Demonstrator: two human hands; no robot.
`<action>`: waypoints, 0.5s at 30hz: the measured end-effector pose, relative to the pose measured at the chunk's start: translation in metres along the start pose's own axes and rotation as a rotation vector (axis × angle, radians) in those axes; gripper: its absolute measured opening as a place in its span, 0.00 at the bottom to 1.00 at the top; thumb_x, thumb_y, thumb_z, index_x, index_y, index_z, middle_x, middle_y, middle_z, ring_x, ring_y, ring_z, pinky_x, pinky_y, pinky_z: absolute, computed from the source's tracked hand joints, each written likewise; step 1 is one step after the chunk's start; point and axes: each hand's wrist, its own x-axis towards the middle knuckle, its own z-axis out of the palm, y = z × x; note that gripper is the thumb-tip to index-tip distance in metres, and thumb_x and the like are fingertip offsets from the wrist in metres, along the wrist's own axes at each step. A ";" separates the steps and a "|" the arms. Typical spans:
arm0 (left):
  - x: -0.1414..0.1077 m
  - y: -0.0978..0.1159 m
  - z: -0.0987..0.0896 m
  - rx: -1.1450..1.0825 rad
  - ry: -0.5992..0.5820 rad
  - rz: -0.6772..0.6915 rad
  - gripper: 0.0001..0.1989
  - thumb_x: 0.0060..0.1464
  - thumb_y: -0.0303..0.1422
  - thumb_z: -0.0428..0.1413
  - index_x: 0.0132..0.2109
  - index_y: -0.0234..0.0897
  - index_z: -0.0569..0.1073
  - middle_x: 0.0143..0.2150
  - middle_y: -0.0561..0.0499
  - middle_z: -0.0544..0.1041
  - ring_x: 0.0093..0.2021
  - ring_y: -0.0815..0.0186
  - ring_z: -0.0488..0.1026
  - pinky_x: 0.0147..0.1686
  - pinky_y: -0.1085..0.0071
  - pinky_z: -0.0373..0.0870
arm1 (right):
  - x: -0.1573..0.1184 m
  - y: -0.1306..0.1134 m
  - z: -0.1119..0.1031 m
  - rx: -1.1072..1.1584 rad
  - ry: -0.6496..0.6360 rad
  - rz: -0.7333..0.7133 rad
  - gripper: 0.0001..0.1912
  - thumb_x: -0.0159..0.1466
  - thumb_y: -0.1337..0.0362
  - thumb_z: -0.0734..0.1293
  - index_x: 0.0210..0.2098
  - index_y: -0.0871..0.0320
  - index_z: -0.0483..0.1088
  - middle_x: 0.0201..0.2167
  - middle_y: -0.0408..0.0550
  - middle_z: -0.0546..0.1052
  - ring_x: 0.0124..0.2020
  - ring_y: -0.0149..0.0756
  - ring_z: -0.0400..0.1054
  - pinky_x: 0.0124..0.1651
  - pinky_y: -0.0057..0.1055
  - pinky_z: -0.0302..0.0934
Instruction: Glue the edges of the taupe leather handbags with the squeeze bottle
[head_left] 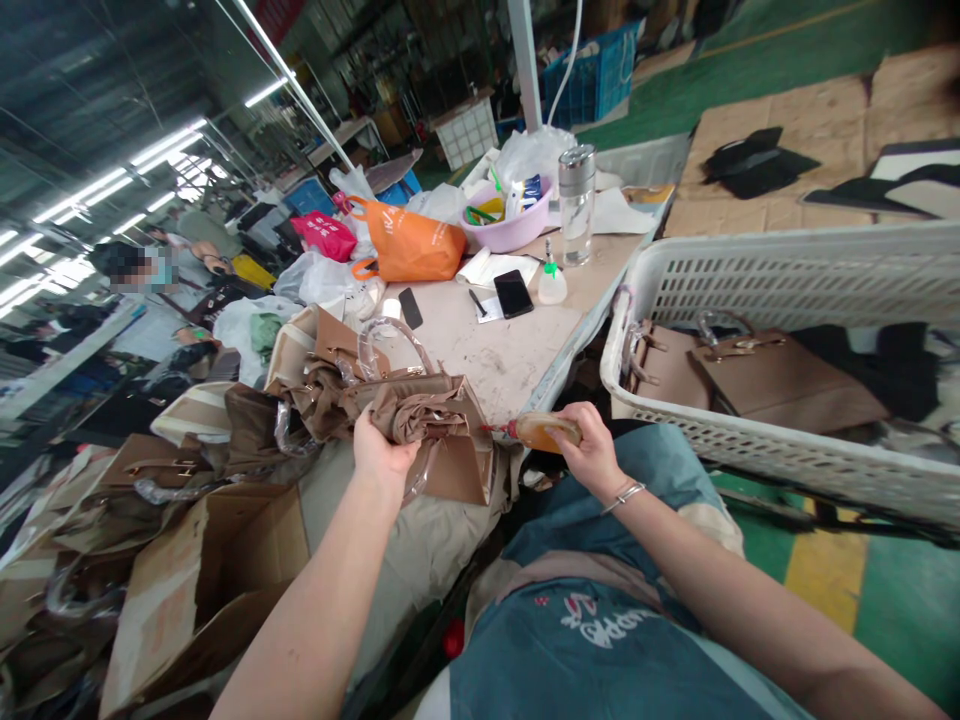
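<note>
My left hand is closed on the bunched brown lining of a brown handbag, which lies at the table's near edge. A handle wrapped in clear plastic shows at the bag's underside. In my right hand is a squeeze bottle of amber liquid, held sideways. Its red tip points left and reaches the bag's edge; whether it touches cannot be made out. Just beyond the lining stands another brown bag part with a plastic-wrapped handle.
On the table are a phone, a small green-capped bottle, a clear flask, a purple basin and an orange bag. A white crate with brown bags stands right. Several bags and a cardboard box lie left.
</note>
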 end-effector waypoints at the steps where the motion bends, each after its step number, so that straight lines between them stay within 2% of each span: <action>1: 0.000 0.000 0.000 0.002 -0.001 -0.001 0.12 0.57 0.29 0.45 0.30 0.36 0.72 0.25 0.51 0.78 0.26 0.64 0.77 0.26 0.69 0.74 | 0.004 -0.002 0.000 0.001 0.006 -0.007 0.05 0.61 0.66 0.66 0.37 0.53 0.65 0.33 0.46 0.68 0.36 0.39 0.65 0.38 0.39 0.64; 8: -0.001 0.001 0.000 0.019 0.001 -0.017 0.13 0.57 0.29 0.44 0.30 0.36 0.71 0.24 0.52 0.78 0.24 0.64 0.76 0.24 0.70 0.73 | 0.039 -0.021 -0.005 0.039 0.098 -0.064 0.06 0.61 0.65 0.67 0.38 0.53 0.66 0.34 0.46 0.69 0.37 0.40 0.65 0.40 0.40 0.64; 11: -0.001 0.002 -0.001 0.022 0.016 -0.019 0.13 0.58 0.29 0.44 0.31 0.36 0.72 0.24 0.52 0.78 0.24 0.64 0.76 0.24 0.70 0.73 | 0.032 -0.016 -0.003 0.030 0.084 -0.038 0.06 0.61 0.65 0.67 0.37 0.53 0.66 0.33 0.46 0.69 0.37 0.39 0.65 0.39 0.40 0.63; 15: 0.001 0.001 -0.001 0.007 -0.013 -0.023 0.13 0.57 0.29 0.44 0.31 0.36 0.72 0.25 0.51 0.78 0.25 0.64 0.76 0.25 0.70 0.73 | 0.003 0.002 0.003 0.007 0.012 0.027 0.04 0.61 0.64 0.66 0.36 0.54 0.66 0.32 0.45 0.69 0.36 0.38 0.65 0.38 0.38 0.63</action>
